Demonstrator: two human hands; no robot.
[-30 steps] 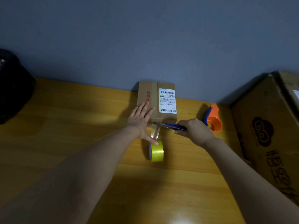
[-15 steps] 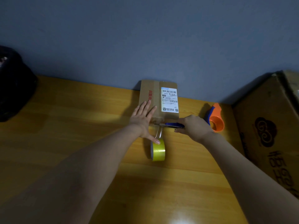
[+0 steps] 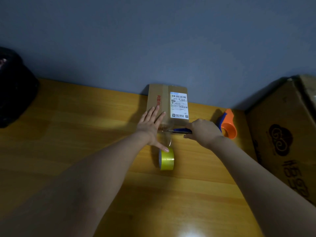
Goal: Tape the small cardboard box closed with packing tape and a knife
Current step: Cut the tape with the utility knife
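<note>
The small cardboard box (image 3: pixel 159 100), with a white shipping label, lies flat against the wall. My left hand (image 3: pixel 151 127) presses flat on its near left corner, fingers spread, thumb reaching toward the yellow tape roll (image 3: pixel 167 159). A clear strip of tape (image 3: pixel 165 139) runs from the roll up to the box's near edge. My right hand (image 3: pixel 202 131) grips a blue-handled knife (image 3: pixel 179 130), its blade pointing left across the tape strip at the box edge.
An orange and blue tape dispenser (image 3: pixel 228 124) stands to the right of my right hand. A large cardboard box (image 3: pixel 287 134) fills the right side. A black bag (image 3: pixel 15 89) sits at the far left. The wooden table (image 3: pixel 77 134) meets a grey wall.
The knife blade has slid left along the box's near edge, across the tape strip. My left hand stays pressed on the box; the tape roll has not moved.
</note>
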